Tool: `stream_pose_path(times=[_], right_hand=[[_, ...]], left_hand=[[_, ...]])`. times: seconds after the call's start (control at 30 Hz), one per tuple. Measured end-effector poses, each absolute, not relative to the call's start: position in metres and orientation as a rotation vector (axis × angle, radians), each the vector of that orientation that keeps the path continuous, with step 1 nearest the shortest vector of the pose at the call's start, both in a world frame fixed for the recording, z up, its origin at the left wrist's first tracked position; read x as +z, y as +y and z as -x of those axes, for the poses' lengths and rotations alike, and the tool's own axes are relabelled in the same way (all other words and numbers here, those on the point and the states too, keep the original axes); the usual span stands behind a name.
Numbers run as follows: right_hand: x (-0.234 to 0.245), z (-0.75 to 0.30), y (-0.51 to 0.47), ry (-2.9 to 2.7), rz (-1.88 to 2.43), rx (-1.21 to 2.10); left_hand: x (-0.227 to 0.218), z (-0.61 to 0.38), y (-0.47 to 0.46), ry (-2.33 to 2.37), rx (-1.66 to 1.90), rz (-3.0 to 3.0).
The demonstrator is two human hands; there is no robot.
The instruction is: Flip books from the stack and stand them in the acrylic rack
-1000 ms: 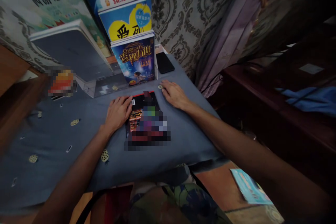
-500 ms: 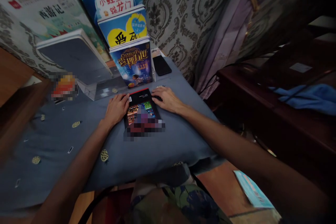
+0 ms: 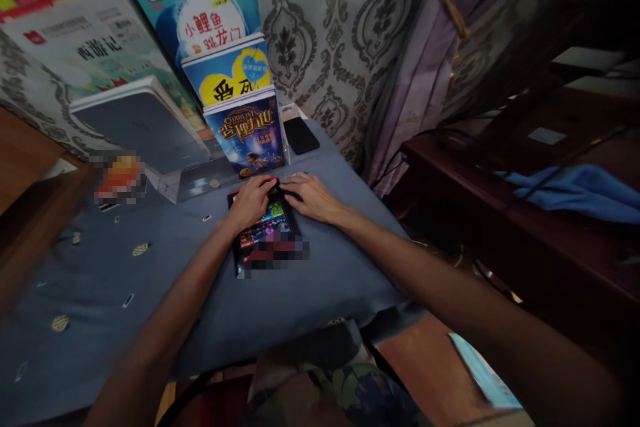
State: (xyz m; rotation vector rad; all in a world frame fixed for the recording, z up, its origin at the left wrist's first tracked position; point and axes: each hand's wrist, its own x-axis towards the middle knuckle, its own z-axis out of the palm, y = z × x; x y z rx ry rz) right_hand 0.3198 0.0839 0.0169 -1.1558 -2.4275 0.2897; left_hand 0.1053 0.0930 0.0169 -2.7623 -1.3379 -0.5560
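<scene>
A black book [image 3: 270, 231] with a grid of small colourful pictures lies flat on the blue cloth, part of it blurred out. Across its upper left part rests my left hand [image 3: 253, 203], open, fingertips near the top edge and thumb on the cover. My right hand [image 3: 313, 197] is open and palm down on the cloth, fingers stretched towards the book's upper right corner. Just behind stands a blue storybook [image 3: 247, 137] with gold lettering, upright in front of other books.
Picture books [image 3: 210, 3] stand in clear holders along the patterned wall covering. A dark phone [image 3: 300, 135] lies right of them. The blue tablecloth [image 3: 165, 300] has pineapple prints. To the right is dark red furniture with a blue cloth [image 3: 575, 193].
My left hand has moved right and forward from the book's left edge onto its upper cover. My right hand stays by the right edge. The view has shifted slightly.
</scene>
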Motion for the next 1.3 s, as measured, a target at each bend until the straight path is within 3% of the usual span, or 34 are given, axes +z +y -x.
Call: stream_pose_path(times=[0.7, 1.0, 1.3], right_hand=[[0.010, -0.321, 0.090, -2.430, 1.153, 0.326], [0.007, -0.320, 0.089, -2.419, 1.120, 0.299], [0.014, -0.310, 0.077, -2.451, 1.079, 0.240]], left_hand=[[0.027, -0.114, -0.025, -0.997, -0.571, 3.125], [0.032, -0.108, -0.026, -0.976, -0.537, 3.214], [0.015, -0.029, 0.053, -1.569, -0.678, 2.799]])
